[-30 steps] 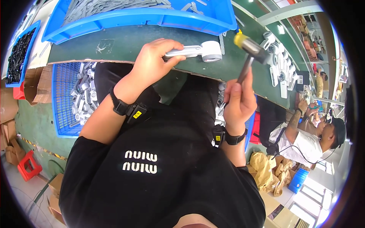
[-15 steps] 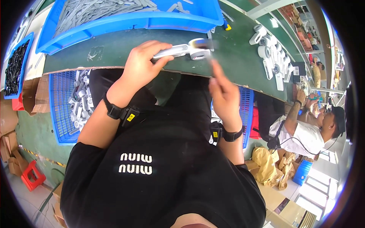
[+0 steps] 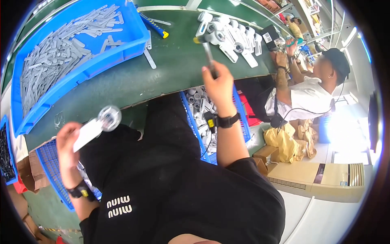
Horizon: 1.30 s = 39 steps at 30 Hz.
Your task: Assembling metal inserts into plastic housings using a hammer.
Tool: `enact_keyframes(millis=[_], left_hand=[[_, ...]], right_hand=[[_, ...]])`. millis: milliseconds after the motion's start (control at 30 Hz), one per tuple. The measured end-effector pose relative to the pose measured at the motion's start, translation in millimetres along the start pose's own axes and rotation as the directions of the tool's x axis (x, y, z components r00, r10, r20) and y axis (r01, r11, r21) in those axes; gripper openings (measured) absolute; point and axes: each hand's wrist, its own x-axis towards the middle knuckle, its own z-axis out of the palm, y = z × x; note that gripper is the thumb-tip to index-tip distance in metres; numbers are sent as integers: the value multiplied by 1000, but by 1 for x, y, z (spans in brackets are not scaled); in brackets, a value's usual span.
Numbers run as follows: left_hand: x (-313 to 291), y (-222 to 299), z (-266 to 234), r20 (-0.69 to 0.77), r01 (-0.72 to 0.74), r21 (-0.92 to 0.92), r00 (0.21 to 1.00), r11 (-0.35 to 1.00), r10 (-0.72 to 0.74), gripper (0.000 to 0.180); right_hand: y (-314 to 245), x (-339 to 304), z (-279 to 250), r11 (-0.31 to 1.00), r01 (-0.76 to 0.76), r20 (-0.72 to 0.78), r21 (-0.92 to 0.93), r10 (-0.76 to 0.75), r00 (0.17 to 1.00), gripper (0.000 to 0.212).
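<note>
My left hand point(image 3: 67, 140) is closed on the handle end of a white plastic part point(image 3: 90, 133) with a round ring head. It holds this part just off the near table edge, at the left. My right hand point(image 3: 219, 83) is wrapped round the grip of a small hammer point(image 3: 207, 52) with a metal shaft and a yellow-tipped head. The hammer is raised head-up, apart from the held part. Beyond its head, several similar white parts point(image 3: 239, 34) lie grouped on the green table point(image 3: 170, 67).
A blue bin point(image 3: 87, 73) of flat grey strips point(image 3: 61, 57) stands at the left, a yellow-and-blue tool point(image 3: 156, 28) beside it. Below the table edge, a blue basket point(image 3: 193, 122) holds more white parts. A co-worker in a white shirt point(image 3: 302, 99) sits at the right.
The view has turned. My left hand has carried the white part left, off the table; my right hand has drawn the hammer away from it to the right.
</note>
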Motion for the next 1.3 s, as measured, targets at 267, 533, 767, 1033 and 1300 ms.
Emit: enact_keyframes(millis=[267,533,767,1033,1300], left_hand=[[-134,-102,-272,-276,225,-94,930,970,-243,43],[-249,-315,-338,-738,440,16,611,898,-286,51],[-280,-348,-294,-893,704,-349,-50,618,-448,61],[-132,-150,-280,-811,580,563,252,589,528,38],[-9,56,-166,-612,-368,610,343,701,713,14]], right_hand=[[107,86,-41,945,-57,-53,-323,42,998,43],[179,99,-57,807,-142,-37,-574,147,988,62],[89,63,-59,762,-516,261,392,446,856,34],[-25,14,-16,479,-580,594,659,141,792,43],[-69,20,64,720,-548,853,426,-118,508,34]])
